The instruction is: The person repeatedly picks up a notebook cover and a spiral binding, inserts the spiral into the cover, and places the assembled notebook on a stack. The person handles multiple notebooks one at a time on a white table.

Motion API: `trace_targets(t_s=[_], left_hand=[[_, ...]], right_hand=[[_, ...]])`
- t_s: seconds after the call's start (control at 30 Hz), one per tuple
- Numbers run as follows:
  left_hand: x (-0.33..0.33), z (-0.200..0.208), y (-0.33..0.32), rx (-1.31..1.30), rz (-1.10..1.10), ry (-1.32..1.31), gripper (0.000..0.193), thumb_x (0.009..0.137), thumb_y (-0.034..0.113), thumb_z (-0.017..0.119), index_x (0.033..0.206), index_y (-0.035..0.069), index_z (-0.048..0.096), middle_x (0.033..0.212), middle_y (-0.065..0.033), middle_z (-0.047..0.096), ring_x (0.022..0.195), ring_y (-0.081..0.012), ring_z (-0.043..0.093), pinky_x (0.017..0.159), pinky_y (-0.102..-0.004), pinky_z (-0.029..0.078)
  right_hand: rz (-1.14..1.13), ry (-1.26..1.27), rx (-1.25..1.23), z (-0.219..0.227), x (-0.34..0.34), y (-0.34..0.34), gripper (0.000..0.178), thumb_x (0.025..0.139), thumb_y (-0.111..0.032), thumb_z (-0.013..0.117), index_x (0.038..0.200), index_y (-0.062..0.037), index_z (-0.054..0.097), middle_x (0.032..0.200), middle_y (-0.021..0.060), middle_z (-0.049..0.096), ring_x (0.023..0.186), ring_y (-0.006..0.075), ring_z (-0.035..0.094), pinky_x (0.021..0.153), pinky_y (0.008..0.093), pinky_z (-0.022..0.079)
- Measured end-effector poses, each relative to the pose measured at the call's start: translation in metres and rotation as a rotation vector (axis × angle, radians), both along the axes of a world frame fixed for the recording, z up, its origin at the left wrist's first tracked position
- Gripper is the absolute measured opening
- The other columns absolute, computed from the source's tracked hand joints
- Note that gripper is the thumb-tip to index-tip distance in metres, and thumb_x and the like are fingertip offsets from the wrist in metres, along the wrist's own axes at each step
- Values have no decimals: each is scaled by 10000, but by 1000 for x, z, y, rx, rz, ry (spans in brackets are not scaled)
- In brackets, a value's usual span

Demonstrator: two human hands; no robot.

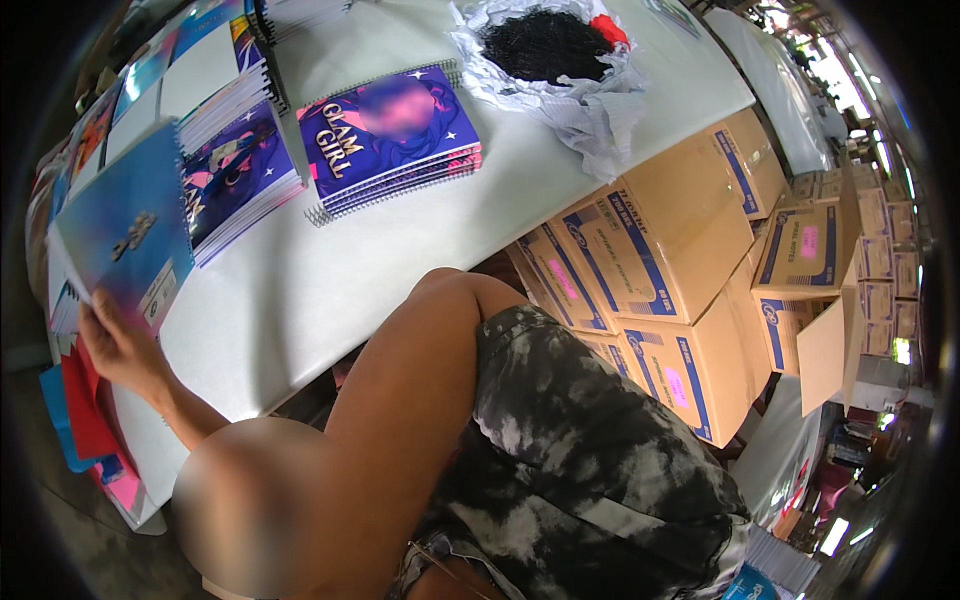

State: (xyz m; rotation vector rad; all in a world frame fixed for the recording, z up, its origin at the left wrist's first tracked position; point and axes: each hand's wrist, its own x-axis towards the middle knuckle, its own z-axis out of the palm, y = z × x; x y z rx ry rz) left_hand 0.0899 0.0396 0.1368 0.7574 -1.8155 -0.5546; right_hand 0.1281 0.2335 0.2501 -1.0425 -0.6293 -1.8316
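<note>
My left hand is closed on the lower corner of a blue spiral notebook, which stands tilted at the table's left side. A small silvery design and a white label show on its blue cover. Right behind it lies a stack of purple spiral notebooks, partly covered by the blue one. To the right is a neat stack of purple notebooks with a drawn figure on the cover and wire coils along two sides. My right hand is not in view.
Crumpled white wrapping holds a tangle of black wire coils on the white table. Cardboard boxes are stacked against its right side. Red folders lie at the left edge. My bent leg is in front.
</note>
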Motion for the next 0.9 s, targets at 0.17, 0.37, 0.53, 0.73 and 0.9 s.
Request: trace_targets(t_s=[0.17, 0.37, 0.53, 0.73, 0.9], left_hand=[[14, 3, 17, 307, -30, 448, 393, 889, 242, 552, 1141, -59, 525, 1067, -113, 584, 925, -203, 554, 802, -294, 435], [36, 5, 45, 623, -488, 757, 383, 915, 278, 487, 1164, -13, 488, 1161, -117, 528, 1056, -211, 498, 932, -364, 369], [29, -26, 94, 895, -704, 779, 243, 936, 295, 433, 1010, 76, 509, 1041, -5, 569, 949, -124, 531, 872, -357, 404], [11, -70, 75, 629, -452, 376, 451, 724, -12, 524, 1167, -9, 444, 1132, -104, 507, 1027, -184, 485, 899, -323, 368], [11, -101, 65, 901, -636, 129, 397, 739, -75, 501, 1130, -9, 490, 1093, -89, 544, 1040, -182, 494, 925, -303, 353]], right_hand=[[-544, 207, 183, -26, -31, 2, 794, 748, -311, 685, 1323, -2, 233, 1328, 154, 329, 1222, 195, 331, 999, 373, 285], [-1555, 517, 776, -92, -104, 17, 850, 698, -282, 743, 1313, -28, 215, 1318, 166, 294, 1235, 230, 285, 1010, 407, 233], [-682, 83, 1095, -148, -155, 11, 597, 779, -119, 672, 1284, -23, 370, 1223, 93, 485, 1141, 174, 452, 964, 354, 340], [-993, 502, 1101, -182, -203, 55, 111, 822, -98, 642, 896, -15, 644, 796, -16, 624, 690, 29, 526, 623, 197, 433], [-951, 742, 1109, -191, -204, 53, 175, 799, -103, 664, 934, -3, 617, 775, 3, 608, 745, 45, 527, 669, 214, 442]])
